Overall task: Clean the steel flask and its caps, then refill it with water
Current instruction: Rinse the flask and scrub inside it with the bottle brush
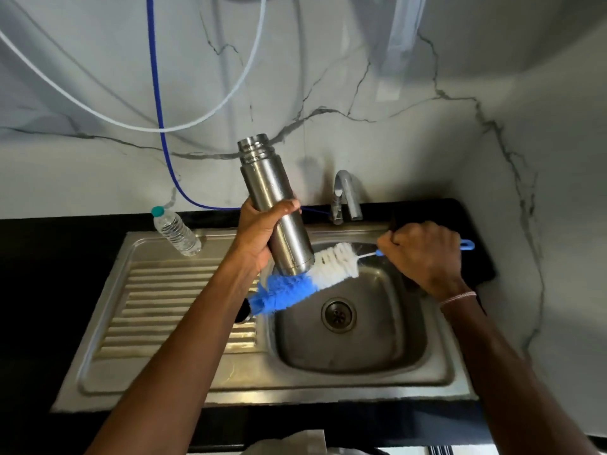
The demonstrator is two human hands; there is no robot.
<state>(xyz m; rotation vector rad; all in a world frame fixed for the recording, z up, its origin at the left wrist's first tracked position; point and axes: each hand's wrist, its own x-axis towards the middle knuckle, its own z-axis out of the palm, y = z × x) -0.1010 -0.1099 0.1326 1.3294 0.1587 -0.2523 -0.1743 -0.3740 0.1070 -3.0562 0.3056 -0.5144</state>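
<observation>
Above sink [328,385]: steel flask [272,192] held uncapped, mouth up, leaning slightly left.
Left hand [259,234]: fingers and thumb wrapped round the flask's lower body.
Right hand [423,254]: fist clenched on bottle brush [305,277] handle, blue end protruding.
Brush head: white-and-blue bristles touch the flask's base.
Drainboard corner: plastic bottle [177,233], teal cap; print unreadable.

Single head-worn wide-angle view.
Looked forward and down, close over the sink [328,385], facing the marbled wall [361,60].
</observation>
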